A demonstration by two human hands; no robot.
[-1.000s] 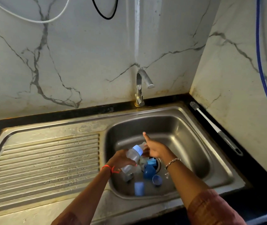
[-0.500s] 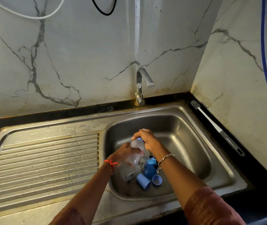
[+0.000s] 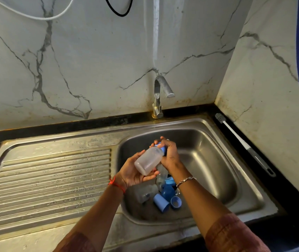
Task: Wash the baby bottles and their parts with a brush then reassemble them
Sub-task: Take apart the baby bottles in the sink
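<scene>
- I see the bottle (image 3: 149, 160) lifted over the near-left part of the sink (image 3: 208, 151), tilted with its base toward me. A second ago it sat lower, just over the loose parts.
- The left hand (image 3: 136, 176) cups the base, fingers curled under it.
- The right hand (image 3: 168, 155), open and pointing a second ago, now wraps the blue collar (image 3: 161, 149).
- I read this as unscrewing the top: still taking apart, no washing yet.
- The brush (image 3: 243, 142) lies untouched along the counter's (image 3: 287, 193) right edge, well apart.
- Blue caps (image 3: 161, 202) lie by the drain.
</scene>
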